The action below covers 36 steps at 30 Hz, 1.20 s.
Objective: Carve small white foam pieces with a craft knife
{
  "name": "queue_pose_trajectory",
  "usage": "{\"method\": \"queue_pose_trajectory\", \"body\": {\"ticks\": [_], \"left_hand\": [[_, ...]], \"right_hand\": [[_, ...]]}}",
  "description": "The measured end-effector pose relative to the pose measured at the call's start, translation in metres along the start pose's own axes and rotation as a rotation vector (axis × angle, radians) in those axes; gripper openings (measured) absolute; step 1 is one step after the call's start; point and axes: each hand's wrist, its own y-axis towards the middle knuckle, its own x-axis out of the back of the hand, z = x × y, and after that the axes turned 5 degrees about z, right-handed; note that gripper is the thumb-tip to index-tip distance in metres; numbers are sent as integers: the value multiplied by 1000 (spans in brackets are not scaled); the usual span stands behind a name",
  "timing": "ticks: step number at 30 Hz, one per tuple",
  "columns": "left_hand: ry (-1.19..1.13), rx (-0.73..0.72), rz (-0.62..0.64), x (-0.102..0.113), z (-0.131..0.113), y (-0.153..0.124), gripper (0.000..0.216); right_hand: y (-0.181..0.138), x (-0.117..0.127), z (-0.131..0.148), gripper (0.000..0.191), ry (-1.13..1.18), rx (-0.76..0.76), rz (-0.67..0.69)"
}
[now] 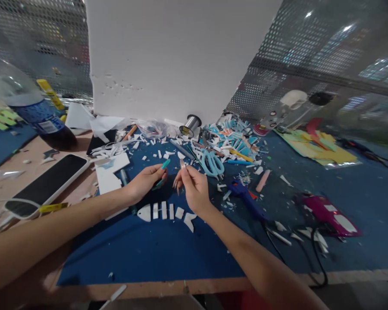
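My left hand point(148, 181) is raised over the blue mat with its fingers pinched together. Long teal tips show at its thumb and fingers; whatever it pinches is too small to make out. Close beside it, my right hand point(194, 185) is also pinched, a small pale bit point(181, 156) showing at its fingertips. I cannot tell whether that bit is held or lies behind. Below both hands, flat white foam pieces lie in a fish-shaped row: a head point(145, 213) with a small hole, several blocks point(164, 210) and a forked tail point(190, 221).
Scraps point(229, 137), light-blue scissors point(212, 163) and a wire-like spool point(190, 125) lie behind the hands. Right are a blue glue gun point(248, 200) and magenta packet point(331, 214). Left are a phone point(48, 185) and bottle point(35, 103). A white board point(174, 56) stands behind.
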Motion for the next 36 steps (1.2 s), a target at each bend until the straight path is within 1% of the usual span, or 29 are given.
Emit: {"method": "queue_pose_trajectory", "body": {"ticks": [5, 9, 17, 28, 36], "left_hand": [[29, -3, 38, 3, 2, 0, 32], [51, 0, 62, 3, 3, 1, 34], [58, 9, 63, 3, 1, 0, 33], [57, 4, 72, 5, 3, 0, 33], [54, 13, 65, 1, -1, 0, 32]], "right_hand": [[-3, -3, 6, 39, -112, 84, 51], [-3, -4, 8, 37, -125, 110, 84], [-2, -4, 7, 38, -149, 121, 93], [-2, -4, 4, 38, -145, 90, 100], [-2, -4, 6, 37, -154, 91, 107]]}}
